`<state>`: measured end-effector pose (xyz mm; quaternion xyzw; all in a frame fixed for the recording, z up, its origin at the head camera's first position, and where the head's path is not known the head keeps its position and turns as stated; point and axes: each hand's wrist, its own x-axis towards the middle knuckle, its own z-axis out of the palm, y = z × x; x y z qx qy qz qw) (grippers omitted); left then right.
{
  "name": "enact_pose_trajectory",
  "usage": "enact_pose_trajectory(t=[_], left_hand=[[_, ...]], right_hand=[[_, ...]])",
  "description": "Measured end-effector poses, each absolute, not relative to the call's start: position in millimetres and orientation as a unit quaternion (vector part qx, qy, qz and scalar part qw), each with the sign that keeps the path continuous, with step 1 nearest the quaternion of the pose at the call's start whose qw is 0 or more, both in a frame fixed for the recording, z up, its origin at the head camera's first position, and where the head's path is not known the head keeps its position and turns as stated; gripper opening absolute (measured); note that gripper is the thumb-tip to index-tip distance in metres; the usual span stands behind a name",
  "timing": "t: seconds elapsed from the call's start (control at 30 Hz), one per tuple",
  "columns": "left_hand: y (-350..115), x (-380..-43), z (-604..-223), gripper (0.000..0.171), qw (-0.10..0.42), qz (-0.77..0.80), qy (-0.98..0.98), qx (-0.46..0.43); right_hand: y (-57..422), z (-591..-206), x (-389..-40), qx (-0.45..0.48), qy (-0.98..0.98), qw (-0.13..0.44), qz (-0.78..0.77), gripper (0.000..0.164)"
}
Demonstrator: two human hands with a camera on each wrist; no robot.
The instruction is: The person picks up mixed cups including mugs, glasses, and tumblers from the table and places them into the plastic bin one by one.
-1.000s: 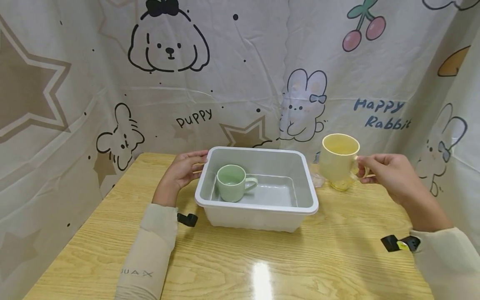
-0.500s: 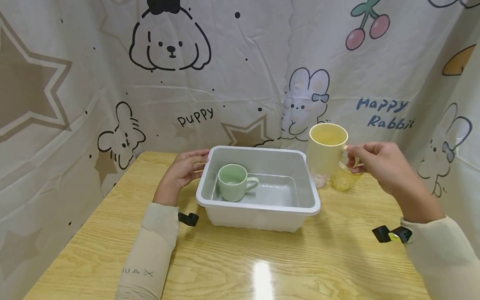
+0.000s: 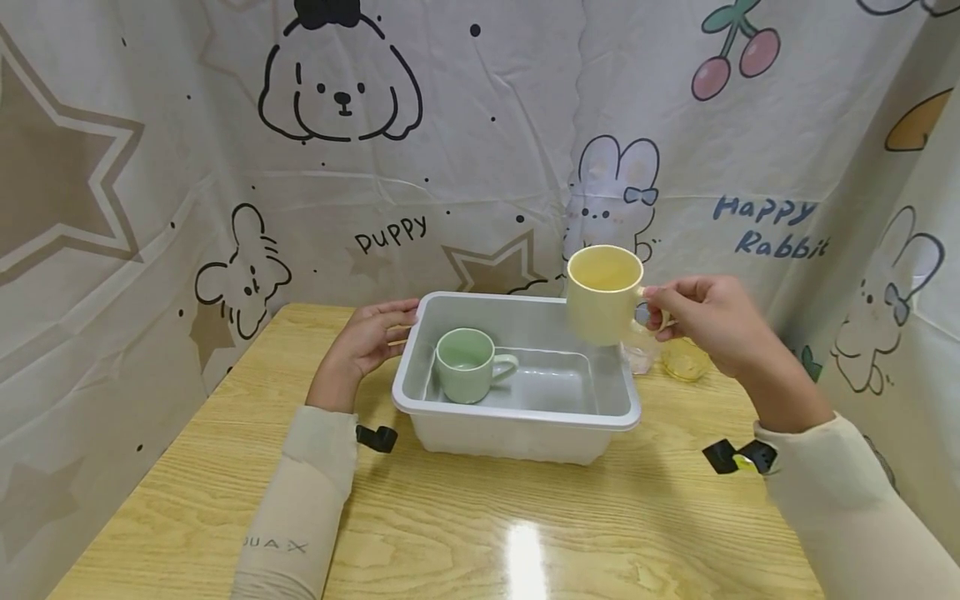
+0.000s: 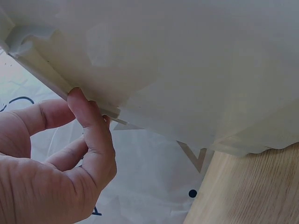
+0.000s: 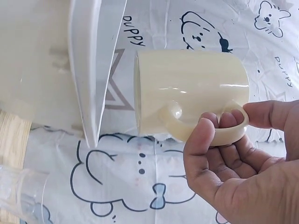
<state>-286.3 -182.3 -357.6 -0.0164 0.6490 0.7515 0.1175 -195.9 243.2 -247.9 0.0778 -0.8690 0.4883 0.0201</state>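
My right hand point(image 3: 705, 321) pinches the handle of a pale yellow mug point(image 3: 603, 300), with fingers through the loop in the right wrist view. The mug is upright, raised over the back right part of a light grey plastic tub point(image 3: 517, 419). A light green mug point(image 3: 463, 367) stands upright inside the tub on the left, its handle to the right. My left hand point(image 3: 367, 342) is beside the tub's left end. In the left wrist view its bent, relaxed fingertips point(image 4: 78, 95) touch the tub's wall under the rim.
Right of the tub, a clear yellow glass point(image 3: 685, 360) and a clear pinkish glass point(image 3: 638, 354) stand on the wooden table point(image 3: 420, 525). A printed cloth point(image 3: 487, 150) hangs behind the table and at both sides.
My right hand has carried the yellow mug up and leftward, from above the glasses to over the tub's back right. The left hand, tub and green mug stay in place.
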Motion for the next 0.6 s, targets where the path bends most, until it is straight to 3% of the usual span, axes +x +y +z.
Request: enact_pose_trajectory(t=[0.6], left_hand=[[-183.2, -287.2, -357.8, 0.047, 0.118, 0.754, 0.646, -0.016]], right_hand=[[196.6, -254.5, -202.8, 0.122, -0.851, -0.018, 0.510, 0.028]])
